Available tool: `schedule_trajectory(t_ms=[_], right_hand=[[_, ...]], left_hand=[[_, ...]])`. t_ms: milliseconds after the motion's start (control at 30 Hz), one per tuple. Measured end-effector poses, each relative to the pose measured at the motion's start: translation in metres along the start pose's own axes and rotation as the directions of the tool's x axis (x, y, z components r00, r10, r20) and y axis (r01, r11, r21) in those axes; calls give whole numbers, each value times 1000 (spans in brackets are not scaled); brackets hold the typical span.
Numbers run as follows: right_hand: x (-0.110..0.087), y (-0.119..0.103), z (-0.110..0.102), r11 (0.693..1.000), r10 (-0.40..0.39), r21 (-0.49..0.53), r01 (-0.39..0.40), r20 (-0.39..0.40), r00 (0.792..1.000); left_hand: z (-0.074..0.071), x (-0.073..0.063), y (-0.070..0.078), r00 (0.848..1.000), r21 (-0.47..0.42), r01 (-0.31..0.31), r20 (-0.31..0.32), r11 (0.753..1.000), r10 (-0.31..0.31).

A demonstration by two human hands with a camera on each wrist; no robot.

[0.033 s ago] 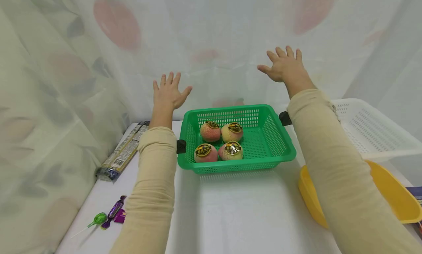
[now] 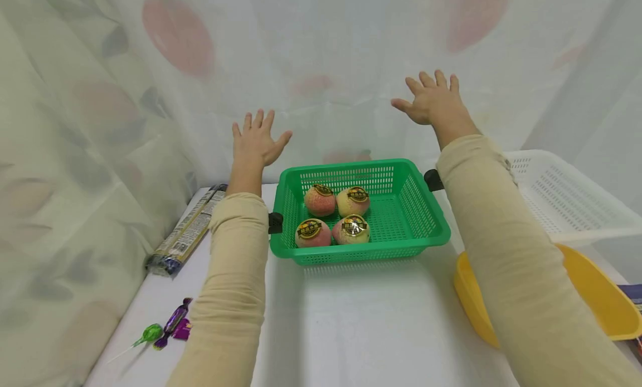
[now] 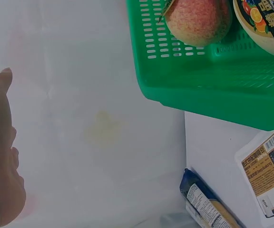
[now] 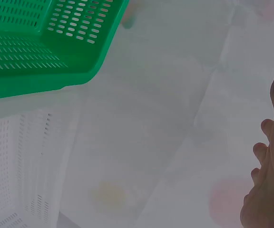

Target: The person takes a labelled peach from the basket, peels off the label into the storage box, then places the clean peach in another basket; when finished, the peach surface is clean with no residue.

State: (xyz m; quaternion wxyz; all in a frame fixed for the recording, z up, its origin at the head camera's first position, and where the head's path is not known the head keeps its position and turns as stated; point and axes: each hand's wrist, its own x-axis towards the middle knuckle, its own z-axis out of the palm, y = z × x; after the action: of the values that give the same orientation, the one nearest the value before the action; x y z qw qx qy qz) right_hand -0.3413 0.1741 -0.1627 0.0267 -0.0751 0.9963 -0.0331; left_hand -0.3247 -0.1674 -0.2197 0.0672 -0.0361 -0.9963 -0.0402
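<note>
Fingers [image 2: 258,119] wide on both sides, nothing held; no visible change

Left hand [image 2: 256,144]: fingers straight and splayed, thumb out to the side. Right hand [image 2: 433,105]: same posture, fingers wide, nothing held. Both stand apart from the basket, in front of the pale patterned cloth [image 2: 321,69]; contact with the cloth cannot be told.

Change: none that I can make out against the preceding head frame; hands, basket and fruit match. Reading: the handling is idle at this instant, with no grip formed and nothing carried.

Nearest item: green basket [image 2: 361,257], level on the white surface [image 2: 351,320], lying between the two forearms. It holds four peach-like fruits [image 2: 320,204], grouped in two rows in its left part, each bearing a dark-and-gold label [image 2: 308,228]. They sit close together; whether all touch is unclear.

Right side: white basket [image 2: 577,180] behind the forearm; yellow container [image 2: 597,298] nearer the wearer, partly covered by the sleeve [image 2: 511,253].

Left side: long packet [image 2: 185,239] near the surface's edge; closer in, a green lollipop [image 2: 152,333] beside a purple twist-wrapped sweet [image 2: 175,319].
</note>
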Motion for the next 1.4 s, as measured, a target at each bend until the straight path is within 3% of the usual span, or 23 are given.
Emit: schedule_trajectory(t_ms=[267, 433, 533, 633, 733, 867, 967, 1033, 1100, 1167, 1200, 1300, 1400], right_hand=[[-2, 9, -14, 999, -34, 29, 35, -47, 998], [-6, 21, -19, 975, -116, 174, 137, -126, 985], [-14, 30, -17, 914, -157, 352, 203, -154, 976], [-20, 41, -9, 776, -188, 588, 229, -131, 973], [-24, 51, 5, 567, -225, 795, 217, -103, 969], [-27, 61, 35, 276, -299, 949, 151, -64, 952], [-27, 65, 62, 113, -369, 990, 87, -40, 929], [-27, 66, 81, 35, -422, 999, 39, -21, 907], [-27, 66, 99, -4, -473, 1000, -13, 10, 881], [-29, 64, 116, -17, -520, 997, -71, 52, 852], [-30, 62, 124, -3, -539, 996, -92, 76, 839], [-34, 53, 143, 75, -565, 986, -149, 165, 808], [-38, 43, 157, 154, -571, 967, -204, 256, 780]], left_hand=[[-16, -1, -4, 1000, -10, 0, -7, 1000, 0], [-28, -4, -21, 999, -87, -7, -32, 996, 5], [-30, -9, -31, 999, -171, -29, -46, 985, 22], [-28, -15, -40, 996, -287, -61, -73, 956, 42], [-20, -22, -47, 992, -449, -106, -107, 887, 64], [-2, -33, -53, 989, -640, -140, -122, 755, 79], [16, -43, -55, 991, -754, -135, -101, 643, 89], [29, -49, -54, 992, -836, -115, -69, 536, 105], [42, -54, -53, 992, -897, -79, -28, 436, 124], [56, -60, -52, 990, -929, -30, 23, 368, 140], [63, -63, -52, 988, -939, -4, 50, 345, 148], [82, -73, -50, 977, -949, 72, 128, 306, 169], [99, -84, -50, 964, -962, 139, 185, 234, 189]])
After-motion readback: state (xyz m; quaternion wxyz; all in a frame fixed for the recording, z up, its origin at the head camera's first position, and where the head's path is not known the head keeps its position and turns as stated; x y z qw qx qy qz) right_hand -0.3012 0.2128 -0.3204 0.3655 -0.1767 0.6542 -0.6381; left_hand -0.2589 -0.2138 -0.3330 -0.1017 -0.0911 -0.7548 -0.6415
